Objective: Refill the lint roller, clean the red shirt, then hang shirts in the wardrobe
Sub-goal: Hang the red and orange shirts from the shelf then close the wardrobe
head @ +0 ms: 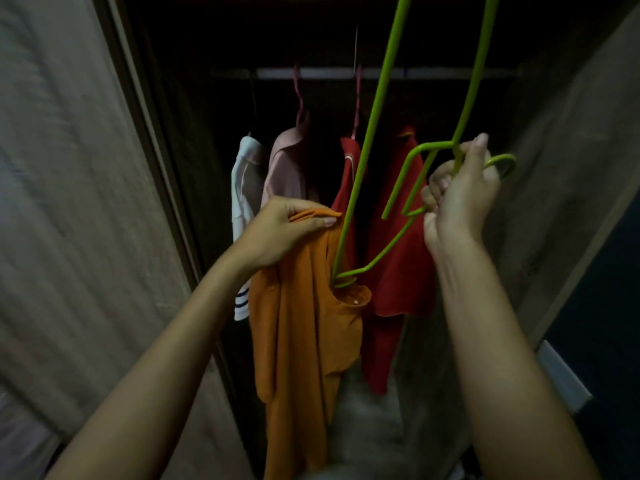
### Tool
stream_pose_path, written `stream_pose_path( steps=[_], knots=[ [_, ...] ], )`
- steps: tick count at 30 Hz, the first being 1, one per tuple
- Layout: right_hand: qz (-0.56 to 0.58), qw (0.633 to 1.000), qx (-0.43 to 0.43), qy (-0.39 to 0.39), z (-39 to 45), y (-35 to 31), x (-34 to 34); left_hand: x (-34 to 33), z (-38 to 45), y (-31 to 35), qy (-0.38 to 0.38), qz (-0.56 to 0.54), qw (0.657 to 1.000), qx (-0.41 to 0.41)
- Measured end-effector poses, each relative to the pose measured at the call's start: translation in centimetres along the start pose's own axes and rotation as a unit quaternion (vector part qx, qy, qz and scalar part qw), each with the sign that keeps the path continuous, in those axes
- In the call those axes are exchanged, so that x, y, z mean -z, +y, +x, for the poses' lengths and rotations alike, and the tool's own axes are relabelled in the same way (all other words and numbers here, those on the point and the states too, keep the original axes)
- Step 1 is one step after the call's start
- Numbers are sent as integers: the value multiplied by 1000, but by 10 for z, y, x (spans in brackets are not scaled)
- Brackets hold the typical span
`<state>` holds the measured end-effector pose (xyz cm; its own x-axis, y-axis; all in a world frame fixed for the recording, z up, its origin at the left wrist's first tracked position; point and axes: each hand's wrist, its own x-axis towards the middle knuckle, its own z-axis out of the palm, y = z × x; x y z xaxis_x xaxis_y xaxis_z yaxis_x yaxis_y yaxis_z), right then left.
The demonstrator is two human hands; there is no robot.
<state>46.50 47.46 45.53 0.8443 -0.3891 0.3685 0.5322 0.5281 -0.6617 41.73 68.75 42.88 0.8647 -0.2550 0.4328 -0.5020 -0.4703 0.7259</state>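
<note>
An orange shirt [304, 334] hangs down in front of the open wardrobe. My left hand [277, 230] pinches its top edge near the collar. My right hand [460, 202] grips the neck of a green wire hanger [372, 140], whose hook curls out past my fingers at the right. One corner of the hanger pokes into the orange shirt's neck opening. Behind, a red shirt [398, 258] hangs from the wardrobe rail [311, 73], and a second red garment [348, 188] hangs next to it.
A pink shirt [287, 168] and a white shirt with dark stripes [244, 188] hang at the left of the rail. Wooden wardrobe panels [69, 202] stand close on the left and right [571, 168]. The interior is dark.
</note>
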Motion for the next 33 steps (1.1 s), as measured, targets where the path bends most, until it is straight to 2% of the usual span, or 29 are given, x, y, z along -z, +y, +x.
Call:
stream_pose_path(
  steps=[8,11,14,17,24,29,33],
  knots=[
    [-63,996,-53,-25,-36,69,16,-6,-15,-3,56,-87,994,47],
    [-132,989,-65,-33,-52,99,32,-5,-22,-5,95,-100,988,64],
    [-224,973,-26,-50,-64,114,51,2,-30,-17,137,-74,985,73],
    [-299,952,38,-49,-62,113,68,13,-41,-24,178,-70,978,84],
    [-411,897,139,-88,-37,92,85,22,-56,-32,198,-29,977,76],
    [-445,867,127,-187,-26,81,91,27,-59,-40,233,-19,969,81],
    [-493,805,186,-271,-25,78,93,22,-59,-37,208,-2,975,76]
  ],
)
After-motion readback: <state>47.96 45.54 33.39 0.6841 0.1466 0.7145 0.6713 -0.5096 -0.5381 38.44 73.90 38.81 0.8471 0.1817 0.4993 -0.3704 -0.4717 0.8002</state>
